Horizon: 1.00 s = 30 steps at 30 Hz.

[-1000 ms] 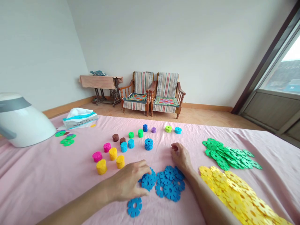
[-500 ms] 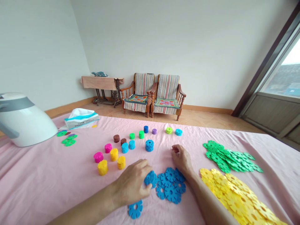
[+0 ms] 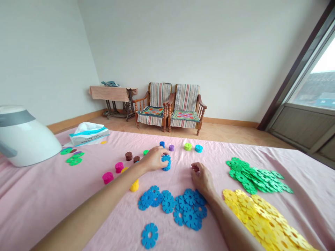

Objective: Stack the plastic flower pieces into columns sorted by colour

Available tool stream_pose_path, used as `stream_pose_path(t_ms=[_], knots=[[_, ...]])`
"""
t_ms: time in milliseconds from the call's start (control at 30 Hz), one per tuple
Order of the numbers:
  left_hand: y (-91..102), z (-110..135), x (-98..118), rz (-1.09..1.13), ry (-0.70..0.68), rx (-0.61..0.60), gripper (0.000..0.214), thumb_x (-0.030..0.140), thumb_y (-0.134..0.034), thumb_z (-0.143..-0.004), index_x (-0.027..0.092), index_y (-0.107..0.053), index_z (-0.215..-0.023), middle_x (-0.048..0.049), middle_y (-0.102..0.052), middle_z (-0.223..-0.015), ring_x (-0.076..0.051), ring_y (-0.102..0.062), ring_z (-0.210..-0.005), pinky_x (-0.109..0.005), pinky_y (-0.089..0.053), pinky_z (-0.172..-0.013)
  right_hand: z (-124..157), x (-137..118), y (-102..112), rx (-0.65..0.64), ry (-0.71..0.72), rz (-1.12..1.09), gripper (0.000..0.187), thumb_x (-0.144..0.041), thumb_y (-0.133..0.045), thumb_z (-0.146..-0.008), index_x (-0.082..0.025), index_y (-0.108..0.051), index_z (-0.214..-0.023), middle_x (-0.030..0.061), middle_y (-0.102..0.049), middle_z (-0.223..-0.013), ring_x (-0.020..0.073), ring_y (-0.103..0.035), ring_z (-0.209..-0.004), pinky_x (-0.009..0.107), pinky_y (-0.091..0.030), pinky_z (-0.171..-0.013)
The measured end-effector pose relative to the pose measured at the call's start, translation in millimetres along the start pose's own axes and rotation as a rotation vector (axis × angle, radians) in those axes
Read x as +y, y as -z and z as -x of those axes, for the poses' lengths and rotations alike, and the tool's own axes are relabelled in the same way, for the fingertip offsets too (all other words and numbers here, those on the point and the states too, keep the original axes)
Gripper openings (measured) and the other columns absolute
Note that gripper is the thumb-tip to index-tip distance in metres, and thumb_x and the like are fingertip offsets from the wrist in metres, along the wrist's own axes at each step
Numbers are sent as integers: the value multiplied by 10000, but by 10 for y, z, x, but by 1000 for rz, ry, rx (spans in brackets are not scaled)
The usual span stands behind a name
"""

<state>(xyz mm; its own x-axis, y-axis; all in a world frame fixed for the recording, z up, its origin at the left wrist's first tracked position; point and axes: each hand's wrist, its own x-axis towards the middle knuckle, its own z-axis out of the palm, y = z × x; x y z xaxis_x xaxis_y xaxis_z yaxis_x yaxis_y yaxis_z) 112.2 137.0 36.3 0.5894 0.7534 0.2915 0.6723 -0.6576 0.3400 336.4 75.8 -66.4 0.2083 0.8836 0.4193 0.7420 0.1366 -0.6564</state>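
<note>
My left hand reaches over the blue stack, its thumb and fingers closed round a blue snowflake disc at the stack's top. Whether the disc is fully seated cannot be made out. My right hand rests on the cloth, fingers loosely curled with a gap at the thumb and nothing seen in them. By its wrist lies a pile of loose blue discs. More blue discs lie to the left, and a single blue disc is nearer me. My left forearm hides some yellow stacks.
Green discs and yellow discs are heaped on the right of the pink cloth. Small stacks, among them magenta, brown and lime, stand farther back. A white kettle and tissue pack are at left.
My left hand has moved forward from the loose blue discs to the blue stack, uncovering discs beneath where it was. My right hand has stayed in place.
</note>
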Motion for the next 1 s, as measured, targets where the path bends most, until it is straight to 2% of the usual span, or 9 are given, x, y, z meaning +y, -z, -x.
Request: stream_pose_path(t_ms=[167, 367, 533, 600, 667, 733, 767, 867, 1000], knots=[[-90, -17, -41, -40, -8, -25, 160, 202, -609, -630, 203, -657, -783, -13, -581, -786, -182, -554, -758, -272, -414, -687, -3, -5, 5, -2, -1, -7, 231, -148, -455, -697, -172, -583, -888, 47, -631, -815, 168, -587, -757, 269, -452, -680], [-137, -34, -78, -37, -11, -51, 121, 198, -600, -632, 195, -644, -744, -5, -586, -779, -174, -552, -743, -270, -408, -688, -6, -14, 12, -8, -8, -10, 234, -150, -451, -701, -160, -588, -891, 52, -630, -816, 165, -585, -759, 266, -451, -683], [-61, 14, -3, -7, -17, -34, 228, 200, -600, -662, 188, -629, -888, -31, -593, -903, -197, -553, -839, -294, -412, -760, -2, -23, 22, -9, -8, -15, 231, -150, -456, -699, -161, -585, -891, 52, -630, -820, 163, -585, -763, 259, -452, -681], [15, 98, 85, 13, -33, -26, 268, 205, -592, -693, 179, -604, -960, -47, -581, -976, -204, -539, -903, -304, -404, -807, -2, -21, 21, -5, -5, -17, 230, -149, -455, -698, -167, -585, -887, 47, -629, -814, 162, -586, -757, 260, -453, -681], [91, 235, 194, 43, -68, -70, 201, 204, -594, -712, 179, -609, -911, -31, -590, -926, -177, -550, -846, -280, -417, -774, -2, -14, 15, -3, -1, -18, 233, -150, -454, -694, -167, -588, -885, 45, -630, -810, 163, -586, -755, 264, -454, -684], [139, 411, 305, 88, -137, -189, 144, 211, -640, -691, 195, -628, -834, 9, -596, -804, -140, -558, -735, -230, -430, -679, -3, -4, 6, 2, 1, -17, 240, -153, -454, -690, -165, -594, -885, 45, -632, -809, 164, -587, -751, 270, -455, -684], [147, 504, 355, 134, -187, -286, 182, 215, -654, -692, 200, -633, -873, 6, -595, -810, -143, -561, -742, -230, -431, -678, -3, 1, 1, 4, 1, -16, 243, -156, -454, -689, -166, -597, -885, 44, -633, -809, 165, -587, -749, 272, -455, -683], [112, 748, 463, 172, -244, -393, 338, 246, -693, -682, 229, -611, -1010, -21, -590, -937, -188, -560, -864, -270, -436, -749, -3, 9, -8, 12, -1, -15, 247, -162, -454, -686, -170, -603, -882, 42, -636, -809, 164, -586, -746, 274, -455, -680], [8, 903, 520, 131, -226, -407, 394, 223, -692, -684, 258, -585, -1061, -27, -560, -957, -202, -543, -895, -286, -432, -765, -1, 4, -4, 13, -5, -6, 244, -166, -454, -689, -169, -603, -882, 41, -635, -811, 166, -584, -759, 276, -455, -689]])
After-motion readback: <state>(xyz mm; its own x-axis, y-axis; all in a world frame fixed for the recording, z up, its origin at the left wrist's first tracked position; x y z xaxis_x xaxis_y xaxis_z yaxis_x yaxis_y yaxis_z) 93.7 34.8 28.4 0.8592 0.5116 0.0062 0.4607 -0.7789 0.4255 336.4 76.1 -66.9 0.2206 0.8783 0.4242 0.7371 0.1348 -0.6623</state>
